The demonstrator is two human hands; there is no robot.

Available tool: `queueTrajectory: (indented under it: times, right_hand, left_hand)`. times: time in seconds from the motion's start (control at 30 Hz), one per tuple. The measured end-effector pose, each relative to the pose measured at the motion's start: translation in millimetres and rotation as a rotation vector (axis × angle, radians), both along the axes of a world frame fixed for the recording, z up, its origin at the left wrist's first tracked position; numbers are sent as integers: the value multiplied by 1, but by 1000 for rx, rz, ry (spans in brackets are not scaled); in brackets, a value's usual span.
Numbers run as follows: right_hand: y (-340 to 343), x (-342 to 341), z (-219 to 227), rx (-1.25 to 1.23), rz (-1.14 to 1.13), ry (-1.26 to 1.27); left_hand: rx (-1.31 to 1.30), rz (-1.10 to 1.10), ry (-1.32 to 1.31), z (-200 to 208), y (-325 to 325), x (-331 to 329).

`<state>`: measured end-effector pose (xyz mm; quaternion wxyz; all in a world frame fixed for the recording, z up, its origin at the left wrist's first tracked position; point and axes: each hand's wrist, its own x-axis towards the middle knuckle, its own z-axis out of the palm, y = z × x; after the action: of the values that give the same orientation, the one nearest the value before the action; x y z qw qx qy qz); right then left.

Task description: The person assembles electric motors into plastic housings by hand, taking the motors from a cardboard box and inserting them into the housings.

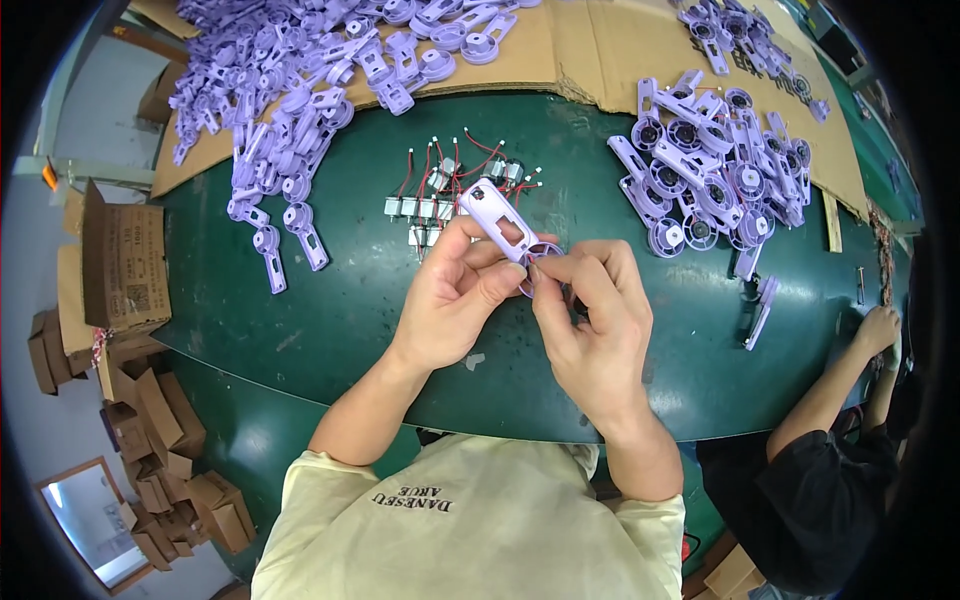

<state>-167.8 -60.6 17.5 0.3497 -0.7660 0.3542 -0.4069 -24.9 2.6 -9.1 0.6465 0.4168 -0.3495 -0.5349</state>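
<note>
Over the middle of the table, my left hand [445, 300] grips a lavender plastic fan housing [497, 218], a long handle with a rectangular cutout and a round ring at its lower end. My right hand [600, 325] is closed in a pinch at that ring. What its fingertips hold is hidden, though a bit of red shows beside them and something dark sits under the curled fingers. Just beyond my hands lie several small silver motors [408, 207] with red and black wires ending in white plugs.
Lavender housings [290, 100] are heaped on cardboard [530, 60] at the far left. Housings with dark round parts [700, 160] are piled at the right, one lying apart [762, 312]. Cardboard boxes [135, 265] stand at the left. A co-worker's arm [830, 375] reaches in at the right.
</note>
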Motion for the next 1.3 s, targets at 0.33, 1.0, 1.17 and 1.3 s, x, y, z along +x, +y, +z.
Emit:
queueTrajectory:
  times: [0.33,1.0,1.17,1.3]
  right_hand:
    - [-2,3,3,150,6,-155]
    - [9,10,-9,31,-66,-173]
    - [9,12,-11,-26,-81,-198]
    - [8,11,-8,-23,-66,-191]
  left_hand:
    - [-17,16,59,1,0,-3]
    - [-61,1,123,1,2,-3]
    - [-74,21,54,3,0,-5]
    - [-90,41,1,1,1,-5]
